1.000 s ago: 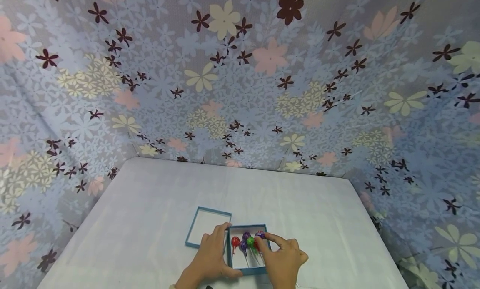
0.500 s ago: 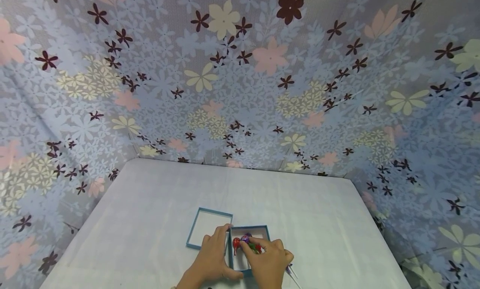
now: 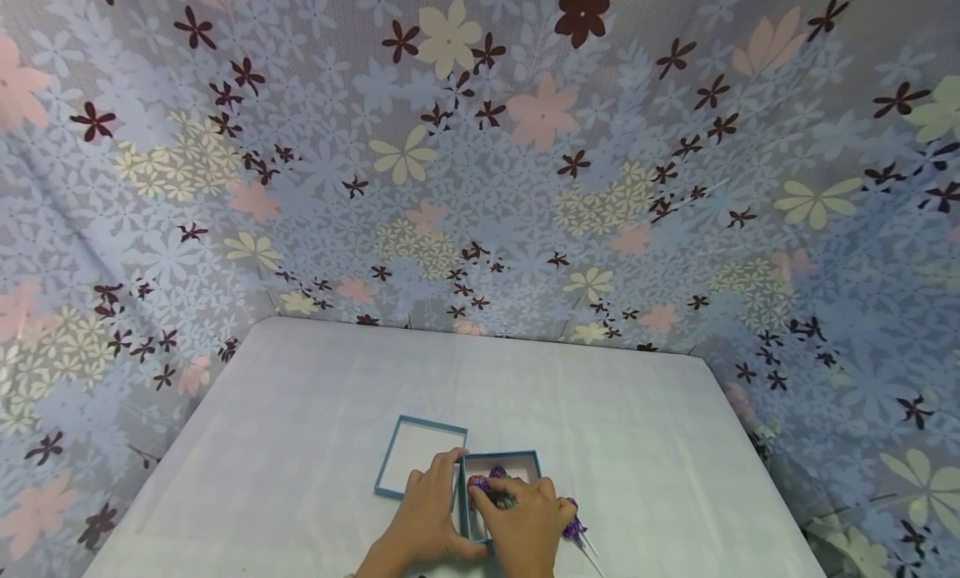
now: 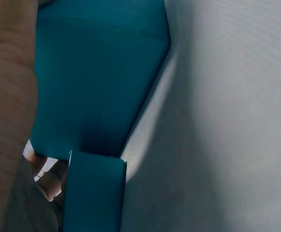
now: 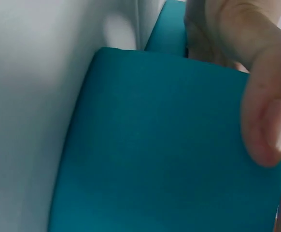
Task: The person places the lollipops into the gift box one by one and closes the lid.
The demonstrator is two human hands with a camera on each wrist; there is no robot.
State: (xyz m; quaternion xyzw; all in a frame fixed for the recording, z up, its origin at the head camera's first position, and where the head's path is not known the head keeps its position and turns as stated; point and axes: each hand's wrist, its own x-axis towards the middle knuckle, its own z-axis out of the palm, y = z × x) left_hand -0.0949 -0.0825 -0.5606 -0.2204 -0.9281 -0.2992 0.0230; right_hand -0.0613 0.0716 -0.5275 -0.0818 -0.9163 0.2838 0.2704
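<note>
A blue box with a pale inside stands near the front of the table. My left hand grips its left side, fingers at the far corner and thumb at the near one; in the right wrist view a thumb lies on the teal box wall. Over the box's left part, my right hand pinches a red-purple lollipop between thumb and forefinger. A purple lollipop shows behind the fingers; the other candies inside are mostly hidden.
The blue-edged lid lies inside up, left of the box. Purple lollipops with white sticks lie right of the box, beside my right hand. A white cloth covers the table; flowered fabric surrounds it.
My right hand has moved left from the box's right side to its left part with a lollipop. Purple lollipops right of the box have come into sight. The left hand keeps its hold.
</note>
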